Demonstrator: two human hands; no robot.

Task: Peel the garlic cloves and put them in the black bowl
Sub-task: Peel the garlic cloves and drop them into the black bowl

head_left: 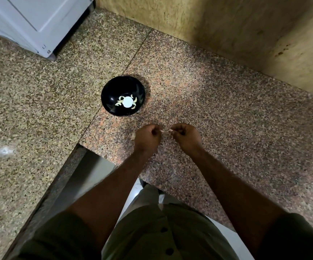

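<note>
Garlic clove (166, 131) pinched between my hands, black bowl (122, 96) waiting further back on the tabletop.

The clove is small and pale, with a papery bit of skin showing; I hold it in the air just above the speckled stone, my left hand (148, 136) at one end, my right hand (186, 136) at the other. The round, glossy bowl stands upright, several peeled cream-coloured cloves (134, 104) curled around a white disc at its bottom.

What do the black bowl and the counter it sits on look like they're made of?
Black bowl: glossy, with sharp highlights on its inner wall; probably plastic or glazed ceramic, but the look alone can't settle it.
Counter: polished speckled stone, likely granite, judging by its pink, grey and black grains and a thin seam line.
</note>
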